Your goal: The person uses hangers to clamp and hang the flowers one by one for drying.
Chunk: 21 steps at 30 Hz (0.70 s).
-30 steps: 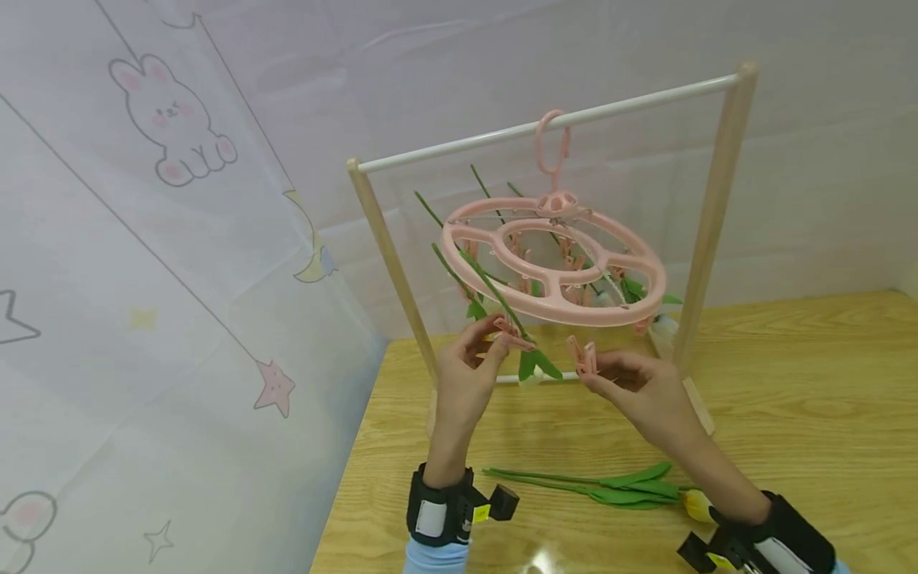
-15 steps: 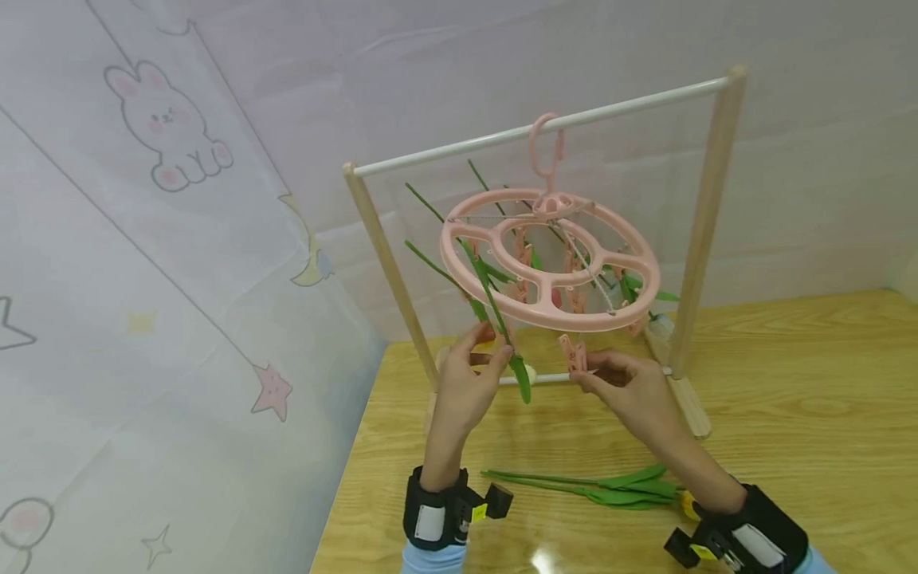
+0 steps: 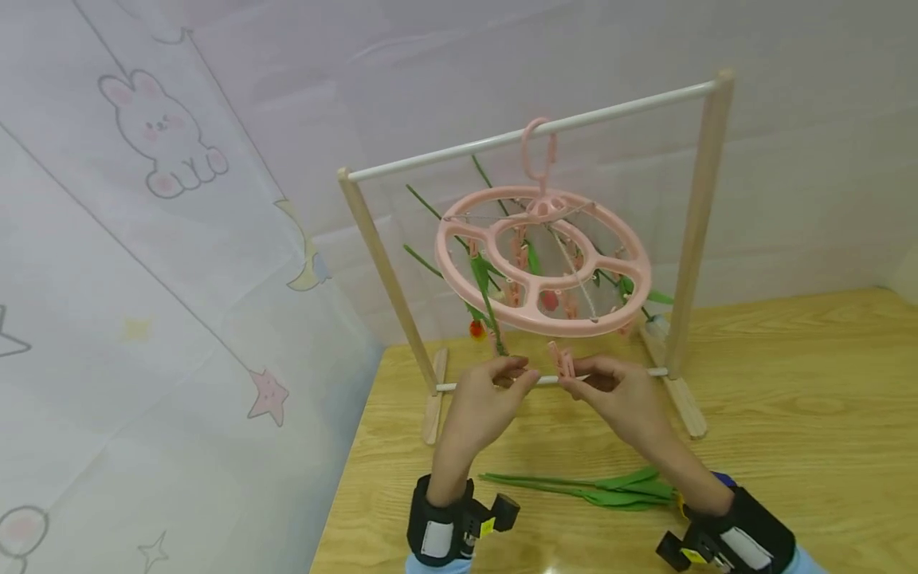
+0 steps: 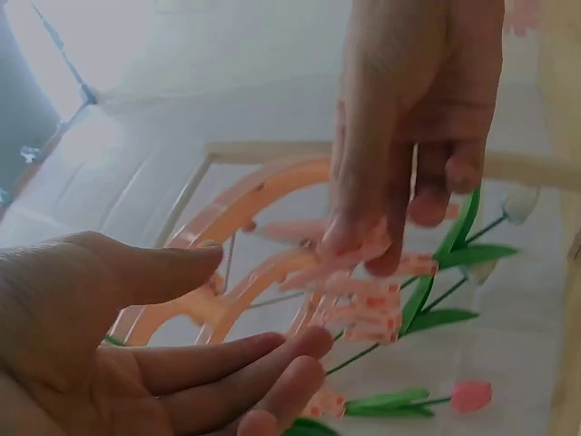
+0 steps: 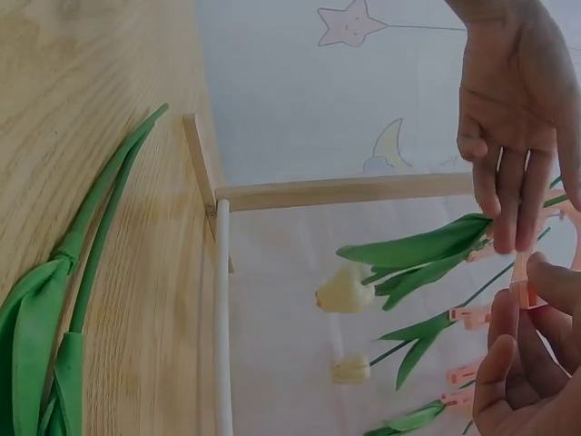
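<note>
A round pink clip hanger hangs by its hook. Below its front edge, my right hand pinches a pink clothespin between thumb and fingers. My left hand is just left of it, and in the left wrist view its thumb and fingers stand apart with nothing between them. Several artificial tulips hang from the hanger's clips, among them a pale yellow tulip and a pink tulip. One green stem hangs at the hanger's front left, right above the left hand, its flower hidden in the head view.
A wooden stand with a white top rail carries the hanger; its lower rail runs behind the hands. Tulips with green leaves lie on the wooden table in front, partly under the right forearm. A printed cloth wall borders the left.
My left hand has let go of the clothespin and tulip at the hanger's front left and moved down and right, towards my right hand. The right hand keeps its clothespin, shifting slightly left.
</note>
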Available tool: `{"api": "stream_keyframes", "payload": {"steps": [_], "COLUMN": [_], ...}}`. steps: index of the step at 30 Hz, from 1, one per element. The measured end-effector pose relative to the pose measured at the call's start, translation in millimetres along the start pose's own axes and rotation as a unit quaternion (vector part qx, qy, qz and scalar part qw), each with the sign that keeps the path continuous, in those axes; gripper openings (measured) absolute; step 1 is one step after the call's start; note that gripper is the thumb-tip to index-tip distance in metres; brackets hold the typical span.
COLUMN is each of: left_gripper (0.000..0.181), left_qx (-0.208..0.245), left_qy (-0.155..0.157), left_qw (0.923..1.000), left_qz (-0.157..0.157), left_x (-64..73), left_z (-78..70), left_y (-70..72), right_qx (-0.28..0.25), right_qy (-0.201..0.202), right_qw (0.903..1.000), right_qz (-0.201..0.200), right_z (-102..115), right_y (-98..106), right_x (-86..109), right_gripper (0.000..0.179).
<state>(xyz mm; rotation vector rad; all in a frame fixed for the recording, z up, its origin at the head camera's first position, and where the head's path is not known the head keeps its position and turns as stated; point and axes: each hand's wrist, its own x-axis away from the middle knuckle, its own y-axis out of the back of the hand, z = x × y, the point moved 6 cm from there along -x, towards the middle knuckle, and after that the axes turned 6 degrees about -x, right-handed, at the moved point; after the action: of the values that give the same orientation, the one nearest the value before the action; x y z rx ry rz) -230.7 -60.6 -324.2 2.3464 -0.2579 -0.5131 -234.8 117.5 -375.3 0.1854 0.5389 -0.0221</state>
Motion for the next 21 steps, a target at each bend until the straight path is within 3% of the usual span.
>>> {"api": "stream_keyframes", "payload": {"steps": [5,8,11,13,16,18,21], "left_gripper": [0.046,0.035,0.027,0.025,0.028,0.029,0.029], "left_qx": [0.111,0.135,0.128,0.118,0.090,0.070,0.044], "left_qy": [0.005,0.002,-0.014,-0.029,-0.036,-0.038,-0.036], "left_qw": [0.9932,0.9877,0.9848,0.9835,0.9854,0.9874,0.9908], "left_qz": [-0.035,-0.079,-0.117,-0.134,-0.140,-0.137,-0.123], "left_x": [-7.6,-7.2,-6.4,-6.8,-10.3,-10.0,-9.3], "left_z": [-5.9,-18.4,-25.0,-24.1,-10.9,-8.2,-2.7], "left_y": [-17.4,-13.7,-10.6,-10.8,-14.8,-9.5,1.4], "right_qx": [-0.011,-0.009,-0.010,-0.014,-0.003,0.013,0.054], "right_qy": [0.007,-0.003,-0.010,-0.011,-0.009,-0.007,-0.020], "right_qw": [0.9999,1.0000,0.9999,0.9998,0.9997,0.9985,0.9896], "right_qz": [0.005,0.002,0.002,0.003,0.021,0.052,0.132], "right_z": [14.6,34.4,45.8,37.5,18.9,8.4,2.1], "right_y": [-6.3,-8.4,-9.3,-9.0,-7.4,-5.9,-3.2], "right_x": [4.2,5.7,6.5,6.9,5.8,4.0,2.6], "right_gripper": [0.015,0.014,0.013,0.015,0.022,0.025,0.024]}}
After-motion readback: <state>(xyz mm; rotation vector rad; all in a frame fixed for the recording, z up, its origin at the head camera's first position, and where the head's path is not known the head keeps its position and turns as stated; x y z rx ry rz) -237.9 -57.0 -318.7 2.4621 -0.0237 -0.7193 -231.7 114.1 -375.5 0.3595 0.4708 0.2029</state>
